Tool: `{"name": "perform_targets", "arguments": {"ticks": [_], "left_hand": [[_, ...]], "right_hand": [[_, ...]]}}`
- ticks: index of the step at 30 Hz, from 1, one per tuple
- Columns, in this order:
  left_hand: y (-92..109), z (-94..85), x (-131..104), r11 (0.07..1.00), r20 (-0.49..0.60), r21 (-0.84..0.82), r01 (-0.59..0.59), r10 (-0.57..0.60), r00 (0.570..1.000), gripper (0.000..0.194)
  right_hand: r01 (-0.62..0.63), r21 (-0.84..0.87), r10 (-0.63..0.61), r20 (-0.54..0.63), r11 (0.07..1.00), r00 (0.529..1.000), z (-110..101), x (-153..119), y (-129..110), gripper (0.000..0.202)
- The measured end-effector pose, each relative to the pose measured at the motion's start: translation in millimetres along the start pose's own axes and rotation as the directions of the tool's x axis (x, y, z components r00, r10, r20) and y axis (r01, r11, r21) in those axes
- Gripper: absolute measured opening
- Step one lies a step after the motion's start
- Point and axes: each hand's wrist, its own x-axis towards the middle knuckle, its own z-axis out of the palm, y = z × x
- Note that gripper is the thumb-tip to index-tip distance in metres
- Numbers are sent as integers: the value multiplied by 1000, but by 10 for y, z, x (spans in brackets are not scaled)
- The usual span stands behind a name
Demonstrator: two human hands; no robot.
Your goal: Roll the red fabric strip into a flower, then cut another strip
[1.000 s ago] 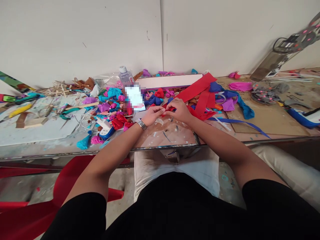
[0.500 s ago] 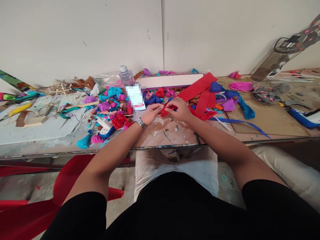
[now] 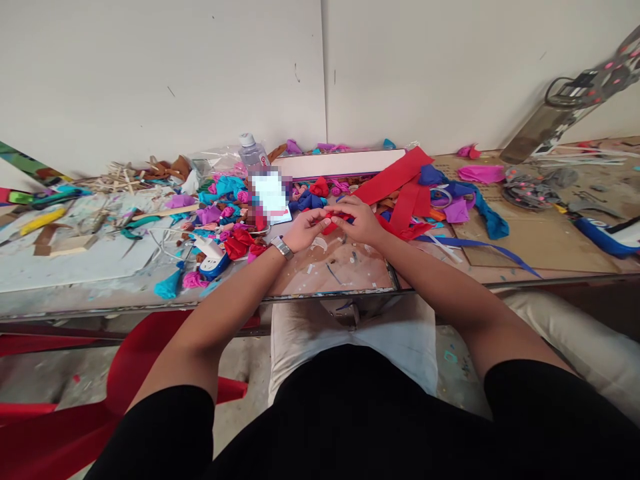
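Both hands are pinching one small red cloth strip (image 3: 331,222) just above the table (image 3: 345,267), near its front edge. It is looking light, limp and easily creased, best gripped at its ends. The left hand (image 3: 306,230) and right hand (image 3: 361,221) are closing narrowly, fingertips nipping it.

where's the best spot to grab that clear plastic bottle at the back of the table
Grip the plastic bottle around its upper body, just under the white cap, coming from above. It stands upright, and scraps crowd its lower part, so only the top is free. The left hand is nearer, though it pinches the red strip.
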Motion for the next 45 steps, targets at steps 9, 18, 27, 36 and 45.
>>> {"name": "perform_targets", "arguments": {"ticks": [9,18,27,36,45], "left_hand": [[-8,-16,0,999,-59,-14,37,-38,998,45],[4,25,-4,990,-93,-127,55,-68,993,44],[-28,40,-7,988,-120,-153,10,-28,992,54],[-81,21,12,997,-107,-26,-78,75,991,49],[-128,-1,19,990,-130,101,-99,111,985,40]], "right_hand": [[-5,17,5,26,1000,1000,14,-1,8,49],[3,25,-4,23,1000,1000,5,0,10,48],[-22,29,21,28,999,999,10,-6,1,49],[3,41,-2,-19,999,1000,13,2,-9,39],[-18,32,18,-22,999,1000,10,-4,-41,20]]}}
